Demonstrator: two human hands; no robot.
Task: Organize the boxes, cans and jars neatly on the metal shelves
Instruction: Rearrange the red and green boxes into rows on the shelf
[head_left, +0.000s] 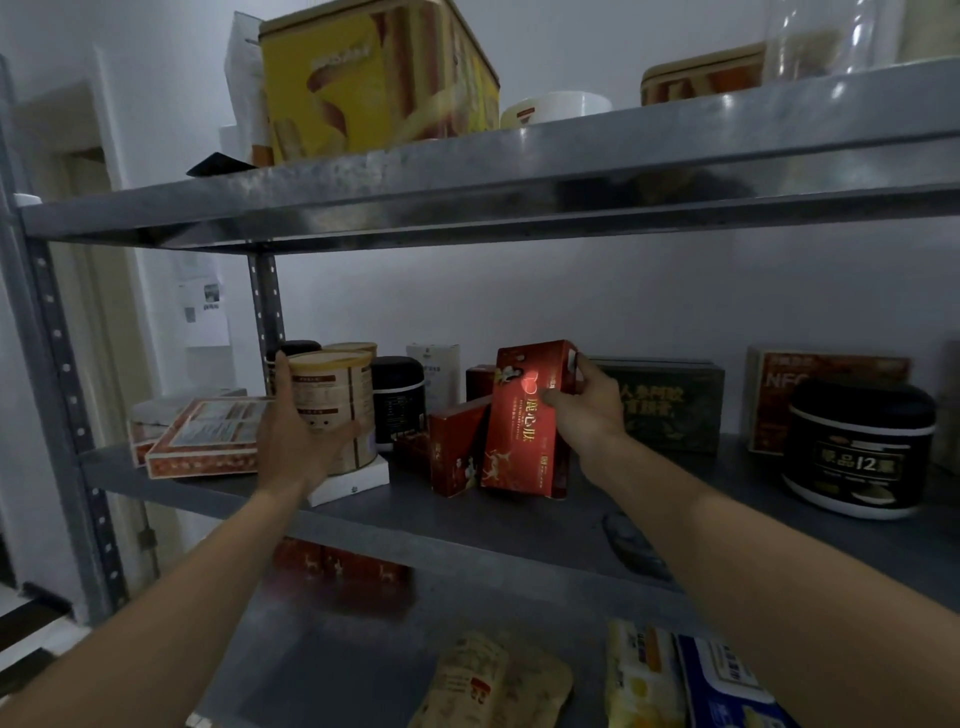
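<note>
Two things are held on the middle shelf: the tan can is clasped by the left hand, while the red box, long axis nearly upright, to its right, is gripped near its top by the right hand.

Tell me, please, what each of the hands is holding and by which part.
The left hand grips the can around its side; the right hand holds the red box by its upper right edge.
</note>
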